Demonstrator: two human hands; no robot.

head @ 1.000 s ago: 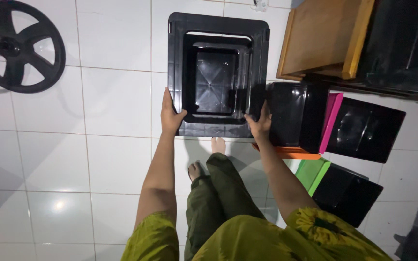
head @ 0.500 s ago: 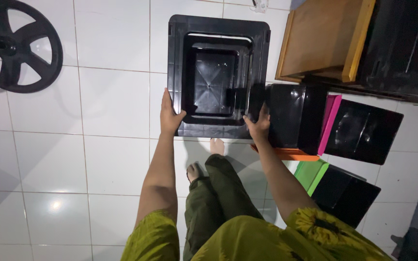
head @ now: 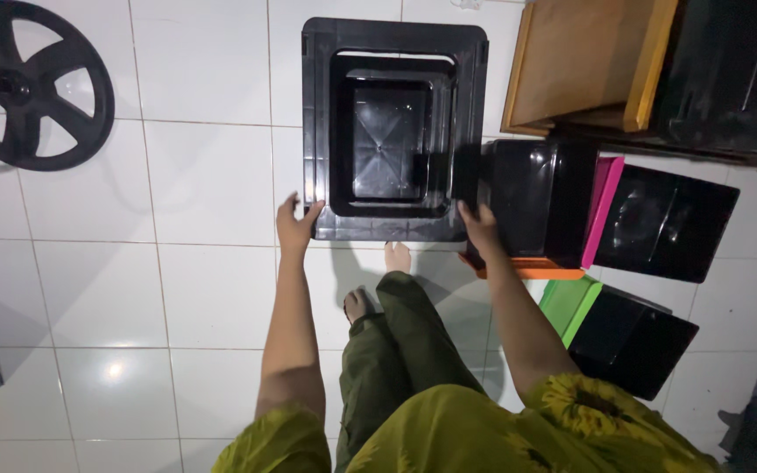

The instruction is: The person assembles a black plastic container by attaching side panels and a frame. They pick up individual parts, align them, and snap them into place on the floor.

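A square black plastic frame [head: 394, 131], deep and hollow like an open crate, is being rested on the white tiled floor [head: 203, 289], seen from above. Its near left corner is being touched by the left hand [head: 294, 229], fingers loosely spread; the near right corner is being met by the right hand [head: 480, 228], grip equally slack, nothing being pinched. The frame appears already set down, with the hands barely in contact. Glossy black drawers with pink, orange and green fronts [head: 571, 219] are being cut off at right. Their contents cannot be made out in the dimness.
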